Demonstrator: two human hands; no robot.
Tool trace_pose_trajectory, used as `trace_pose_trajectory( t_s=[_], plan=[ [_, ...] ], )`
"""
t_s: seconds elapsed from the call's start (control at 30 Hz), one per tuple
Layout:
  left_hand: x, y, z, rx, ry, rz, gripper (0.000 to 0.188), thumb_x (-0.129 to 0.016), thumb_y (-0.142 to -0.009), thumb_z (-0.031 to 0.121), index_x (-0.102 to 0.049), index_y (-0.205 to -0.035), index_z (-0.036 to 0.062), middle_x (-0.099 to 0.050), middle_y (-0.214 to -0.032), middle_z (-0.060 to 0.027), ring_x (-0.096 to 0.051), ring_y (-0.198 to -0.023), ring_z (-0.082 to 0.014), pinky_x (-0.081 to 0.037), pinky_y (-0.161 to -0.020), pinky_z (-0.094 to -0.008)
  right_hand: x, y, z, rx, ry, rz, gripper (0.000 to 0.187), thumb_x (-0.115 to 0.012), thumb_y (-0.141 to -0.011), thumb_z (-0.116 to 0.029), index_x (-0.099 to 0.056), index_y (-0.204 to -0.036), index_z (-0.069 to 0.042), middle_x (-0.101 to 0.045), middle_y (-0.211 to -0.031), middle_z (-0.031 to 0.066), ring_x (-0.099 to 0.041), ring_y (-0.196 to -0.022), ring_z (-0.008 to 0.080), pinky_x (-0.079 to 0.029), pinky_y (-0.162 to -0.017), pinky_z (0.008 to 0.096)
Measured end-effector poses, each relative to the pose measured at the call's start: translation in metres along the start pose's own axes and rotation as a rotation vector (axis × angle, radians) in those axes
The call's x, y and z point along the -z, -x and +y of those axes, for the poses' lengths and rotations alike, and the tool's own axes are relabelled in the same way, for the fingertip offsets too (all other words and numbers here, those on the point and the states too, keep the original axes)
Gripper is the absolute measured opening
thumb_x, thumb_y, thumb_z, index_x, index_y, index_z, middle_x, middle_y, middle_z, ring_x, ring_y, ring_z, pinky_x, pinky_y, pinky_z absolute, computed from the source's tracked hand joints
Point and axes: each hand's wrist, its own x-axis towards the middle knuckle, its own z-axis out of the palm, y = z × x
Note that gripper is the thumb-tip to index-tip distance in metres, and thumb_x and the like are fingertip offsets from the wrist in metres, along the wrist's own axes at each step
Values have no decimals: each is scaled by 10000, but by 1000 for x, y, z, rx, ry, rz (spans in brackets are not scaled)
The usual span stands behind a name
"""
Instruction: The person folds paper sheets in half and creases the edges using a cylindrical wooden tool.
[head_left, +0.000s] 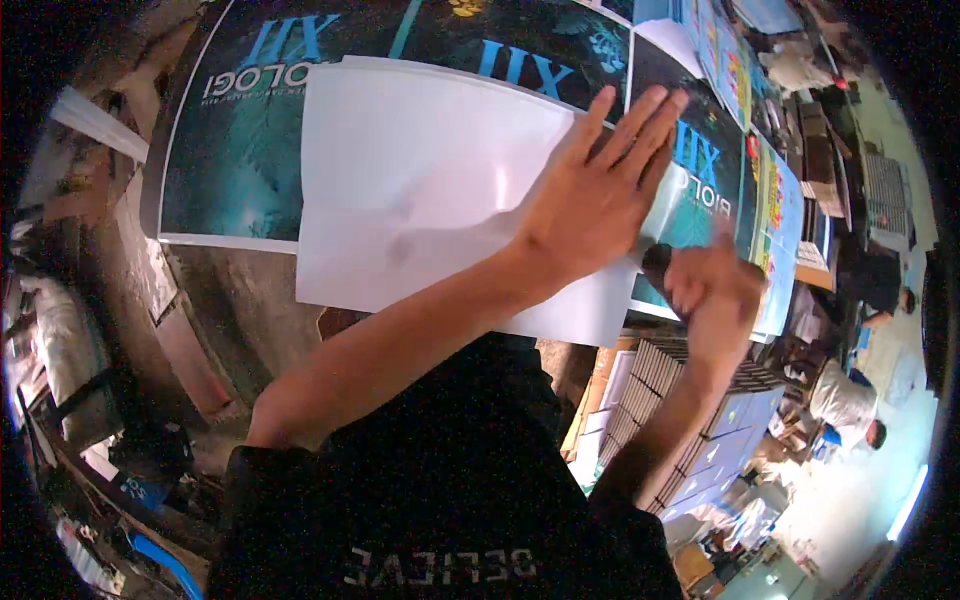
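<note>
Paper [430, 170], white, smooth and rectangular, lies across broad glossy black-and-teal printed sheets [230, 190], its near edge reaching past theirs toward the person's black short-sleeved shirt [440, 480]. The bare left hand [590, 200] is spread flat on the paper's right part, holding nothing, its fingers straight and pointing away, the tips past the paper's edge above the printed sheets. Just to its right, the bare right hand [710, 280], blurred, is curled around a small dark object [655, 265] whose kind I cannot tell. Blue-and-yellow printed sheets [780, 220] lie farther right, and below the right forearm stands a pale stack crossed by dark lines [650, 400]
</note>
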Motion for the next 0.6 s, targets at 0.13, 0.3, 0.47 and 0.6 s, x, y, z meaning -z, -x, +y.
trace_pose_trajectory(
  t_s=[0.13,0.3,0.47,0.6],
  plan=[
    [-1,7,-2,-13,-18,-9,583,-497,-867,287,-532,-1377,8,-279,-1608,-154,-221,-1502,-295,-137,-1213,-513,-12,-3,9,-117,-34,-212,545,-490,-1054,-272,-626,-595,-12,-412,-432,23,-392,-389,128,-388,-489,288],
    [4,10,-1,9,43,34,588,-495,-872,318,-542,-1357,-11,-257,-1611,-179,-190,-1511,-312,-135,-1220,-519,-12,-12,-10,-122,243,-240,530,-523,-1031,-281,-559,-564,-34,-472,-473,72,-439,-430,142,-434,-576,297],
    [3,7,2,23,13,82,568,-447,-937,299,-476,-1411,-12,-255,-1610,-176,-179,-1511,-318,-70,-1236,-499,23,0,-33,364,668,-181,246,-508,-995,-184,-639,-912,6,-620,-756,130,-574,-662,178,-521,-842,331],
    [-12,14,-1,22,-4,46,543,-440,-956,291,-457,-1444,55,-228,-1623,-166,-158,-1517,-301,-41,-1244,-475,-53,19,-16,525,863,13,306,-363,-1024,-213,-416,-1268,-37,-416,-1190,138,-419,-1062,186,-379,-1014,325]
  ],
)
